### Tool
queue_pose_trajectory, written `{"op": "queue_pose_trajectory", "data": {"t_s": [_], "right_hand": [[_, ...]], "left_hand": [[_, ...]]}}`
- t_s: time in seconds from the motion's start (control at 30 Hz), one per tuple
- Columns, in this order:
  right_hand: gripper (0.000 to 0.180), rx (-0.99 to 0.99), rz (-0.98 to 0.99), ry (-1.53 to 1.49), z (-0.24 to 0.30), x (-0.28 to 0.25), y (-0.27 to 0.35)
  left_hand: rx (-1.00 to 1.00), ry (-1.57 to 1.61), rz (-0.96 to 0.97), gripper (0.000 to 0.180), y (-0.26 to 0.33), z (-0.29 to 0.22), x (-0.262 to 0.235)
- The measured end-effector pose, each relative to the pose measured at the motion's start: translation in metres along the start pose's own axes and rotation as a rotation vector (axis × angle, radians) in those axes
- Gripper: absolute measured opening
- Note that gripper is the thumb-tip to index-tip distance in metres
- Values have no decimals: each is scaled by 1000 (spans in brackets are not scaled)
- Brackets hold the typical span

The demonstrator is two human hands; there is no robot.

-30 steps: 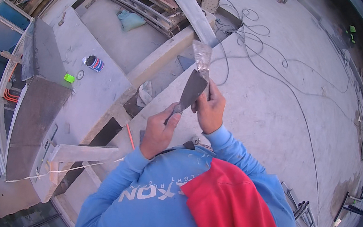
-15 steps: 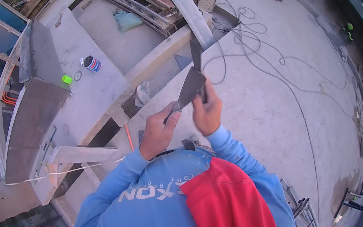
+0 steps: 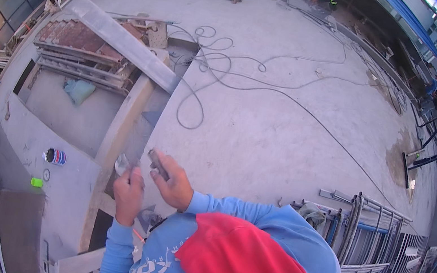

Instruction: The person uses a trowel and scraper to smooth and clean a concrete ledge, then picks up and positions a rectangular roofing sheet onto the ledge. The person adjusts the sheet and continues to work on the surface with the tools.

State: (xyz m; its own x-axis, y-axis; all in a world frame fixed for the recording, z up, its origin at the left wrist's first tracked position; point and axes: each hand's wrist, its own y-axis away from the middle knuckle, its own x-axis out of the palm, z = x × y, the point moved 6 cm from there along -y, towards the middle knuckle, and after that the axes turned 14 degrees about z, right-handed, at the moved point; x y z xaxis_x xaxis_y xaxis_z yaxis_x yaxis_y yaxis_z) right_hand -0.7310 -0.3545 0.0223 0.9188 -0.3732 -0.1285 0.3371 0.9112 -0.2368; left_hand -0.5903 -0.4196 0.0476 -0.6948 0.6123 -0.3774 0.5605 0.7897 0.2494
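The person's 2 hands work near each other just below and left of the centre of the frame. The left hand (image 3: 128,193) is grasping a putty knife (image 3: 121,164); its pale blade shows above the fingertips, pointing up, while the handle is hidden in the grip. The right hand (image 3: 175,188) is grasping a dark grey tool (image 3: 158,163) between thumb and fingers, its end pointing to the upper left; blur hides its exact form. The 2 hands look apart, with a narrow gap between them.

The person wears a light blue sweatshirt (image 3: 299,238) with a red hood (image 3: 245,258), which fills the lower middle of the frame. In the left part of the frame, an open can (image 3: 56,156) with a blue, white and red label sits on a pale slab, with a grey ring (image 3: 46,174) just beside it and a bright green cup-like piece (image 3: 37,182) near both. In the upper left, a long pale board (image 3: 125,41) slants across a stack of brick-red panels (image 3: 74,36), near a teal bag (image 3: 79,90). A dark cable (image 3: 288,95) loops over the concrete floor (image 3: 286,141) in the upper middle. Metal frames (image 3: 355,227) lean together in the lower right.
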Motion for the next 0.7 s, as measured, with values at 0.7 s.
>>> {"op": "queue_pose_trajectory", "data": {"t_s": [0.7], "right_hand": [[44,199,-62,-285,-17,-38,-6]], "left_hand": [[293,137,-196,36,-38,10,-64]]}}
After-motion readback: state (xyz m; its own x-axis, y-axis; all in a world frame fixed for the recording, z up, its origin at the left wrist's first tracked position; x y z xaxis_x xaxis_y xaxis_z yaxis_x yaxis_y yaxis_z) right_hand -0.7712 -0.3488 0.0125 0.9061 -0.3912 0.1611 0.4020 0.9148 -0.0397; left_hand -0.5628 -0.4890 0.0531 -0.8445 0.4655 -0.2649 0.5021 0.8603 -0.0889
